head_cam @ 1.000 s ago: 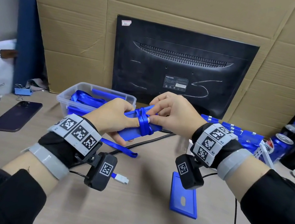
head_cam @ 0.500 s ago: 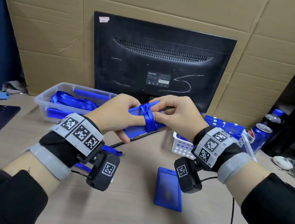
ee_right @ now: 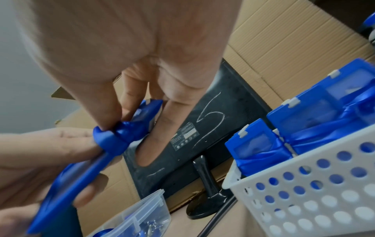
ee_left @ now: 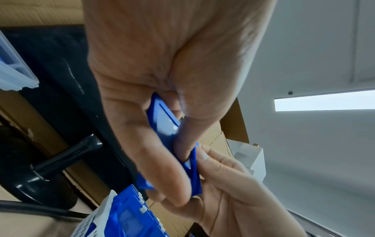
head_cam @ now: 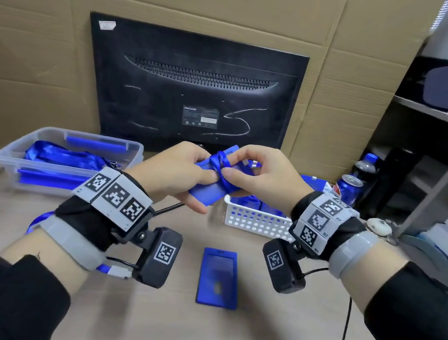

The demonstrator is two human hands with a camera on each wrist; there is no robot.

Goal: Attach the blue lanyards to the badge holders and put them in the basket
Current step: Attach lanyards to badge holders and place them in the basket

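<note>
Both hands hold one blue badge holder (head_cam: 207,193) above the table, with a blue lanyard (head_cam: 222,166) wound round its middle. My left hand (head_cam: 181,168) grips the holder's lower end (ee_left: 162,121). My right hand (head_cam: 258,172) pinches the wound lanyard (ee_right: 113,137) with thumb and fingers. Just behind and right of the hands stands the white perforated basket (head_cam: 256,219), which holds several wrapped badge holders (ee_right: 316,115). Another blue badge holder (head_cam: 219,277) lies flat on the table in front. A loose blue lanyard (head_cam: 41,220) lies under my left wrist.
A clear plastic bin (head_cam: 70,162) with blue lanyards sits at the left. A black monitor (head_cam: 191,90) stands against cardboard at the back, its cable (head_cam: 172,208) running across the table. A soda can (head_cam: 347,189) and a bottle (head_cam: 365,167) stand at the right, beside grey shelves.
The view has swung right, so the basket now shows in front. Both hands still hold the wrapped badge holder, now closer to the basket.
</note>
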